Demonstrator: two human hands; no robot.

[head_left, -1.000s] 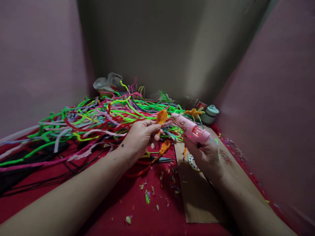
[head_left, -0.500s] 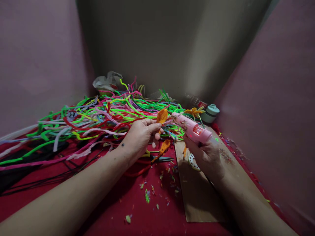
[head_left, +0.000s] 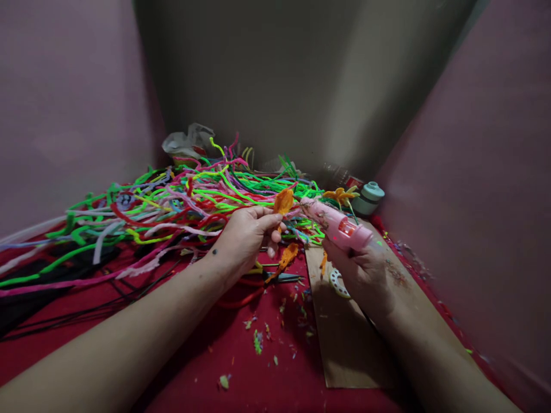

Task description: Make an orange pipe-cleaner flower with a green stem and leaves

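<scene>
Between thumb and fingers, my left hand [head_left: 252,238] pinches an orange petal-shaped piece [head_left: 283,202], held upright in front of the pile of fuzzy stems [head_left: 202,195]. My right hand [head_left: 359,272] is wrapped round a pink glue gun [head_left: 331,221], whose tip points left, a short way right of the orange piece. A second orange piece [head_left: 287,258] lies below my left hand on scissors [head_left: 284,277]. Another small orange piece [head_left: 323,264] is beside my right hand, near a white ring with holes [head_left: 339,283].
A wooden board [head_left: 344,344] lies on the red surface [head_left: 258,378], among scattered fuzz scraps. Behind stand a pale green jar [head_left: 369,198], an orange flower [head_left: 341,196] and a clear plastic bag [head_left: 188,142].
The glue gun and my right hand have shifted very slightly. My left hand holds the orange piece in nearly the same place.
</scene>
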